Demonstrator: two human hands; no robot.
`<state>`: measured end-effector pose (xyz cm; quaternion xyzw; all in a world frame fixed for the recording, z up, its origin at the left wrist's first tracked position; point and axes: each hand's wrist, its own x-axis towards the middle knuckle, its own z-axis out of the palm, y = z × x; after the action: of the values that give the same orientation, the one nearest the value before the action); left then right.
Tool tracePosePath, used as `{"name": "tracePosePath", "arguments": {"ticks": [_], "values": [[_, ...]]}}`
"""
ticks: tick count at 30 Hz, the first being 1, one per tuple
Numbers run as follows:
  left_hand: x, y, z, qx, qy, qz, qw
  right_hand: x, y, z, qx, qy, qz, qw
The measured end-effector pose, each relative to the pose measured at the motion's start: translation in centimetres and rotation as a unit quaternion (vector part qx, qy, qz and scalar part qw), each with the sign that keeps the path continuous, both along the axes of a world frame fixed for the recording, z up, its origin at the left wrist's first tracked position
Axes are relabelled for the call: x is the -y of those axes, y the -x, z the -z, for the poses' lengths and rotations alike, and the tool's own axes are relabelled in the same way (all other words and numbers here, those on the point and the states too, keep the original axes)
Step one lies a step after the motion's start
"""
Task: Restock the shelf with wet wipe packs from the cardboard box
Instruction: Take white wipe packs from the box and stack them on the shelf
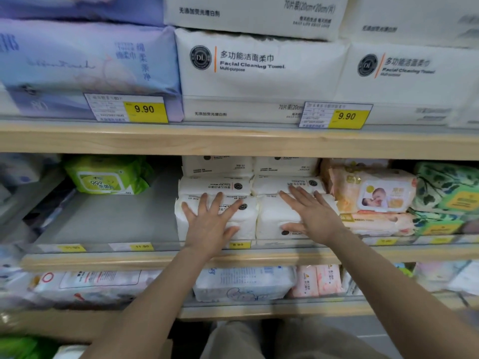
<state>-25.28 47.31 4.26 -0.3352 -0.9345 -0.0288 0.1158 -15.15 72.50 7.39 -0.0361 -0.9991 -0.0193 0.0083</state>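
1. Pressing flat against the front of the white wet wipe packs (243,224), both hands sit at the middle of the shelf (181,260), directly ahead of the person and a little above the shelf's wooden front edge.
2. Left of the white packs, the shelf floor shows bare grey as far as a green wipe pack (107,176) set further back; judging by that gap, this is where new stock would go.
3. Touching the left front white pack, the left hand (210,224) lies with fingers straight and spread, palm on the wrapper, gripping nothing.
4. Just right of it, the right hand (308,216) rests on the neighbouring white pack, fingers straight and fanned up-left, thumb low on the pack's face, also holding nothing.
5. Each white pack lies with its long axis across the shelf, stacked in two columns; each hand is nearest its own column.
6. Right of the white packs, touching them, stands an orange baby wipe pack (373,193).
7. No cardboard box is in view.
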Motion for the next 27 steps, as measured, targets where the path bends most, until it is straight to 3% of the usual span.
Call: {"name": "tracePosePath", "arguments": {"ticks": [6,9,12,14,19,23,27], "values": [[0.3,-0.5,-2.1,0.072,0.047,-0.004,0.996,2.0,0.1,-2.9,0.092,0.003,0.039,0.995],[1.6,-1.2,-4.2,0.134,-0.008,0.007,0.991,5.5,0.1,-4.6,0.091,0.025,0.039,0.995],[5.0,-2.4,-5.6,0.111,-0.092,0.018,0.989,9.9,-0.1,-5.9,0.065,0.068,0.008,0.996],[8.7,-3.4,-5.9,0.100,-0.135,0.006,0.986,13.3,-0.1,-6.4,0.069,0.094,-0.016,0.993],[19.8,-6.4,-3.9,0.079,-0.146,-0.040,0.985,22.3,0.6,-5.5,0.057,0.143,-0.086,0.984],[30.6,-8.6,-0.2,0.079,-0.089,-0.121,0.986,29.9,1.1,-2.7,0.063,0.164,-0.159,0.971],[40.4,-11.4,3.6,0.087,-0.049,-0.244,0.965,36.7,0.9,1.5,0.105,0.183,-0.209,0.955]]}}
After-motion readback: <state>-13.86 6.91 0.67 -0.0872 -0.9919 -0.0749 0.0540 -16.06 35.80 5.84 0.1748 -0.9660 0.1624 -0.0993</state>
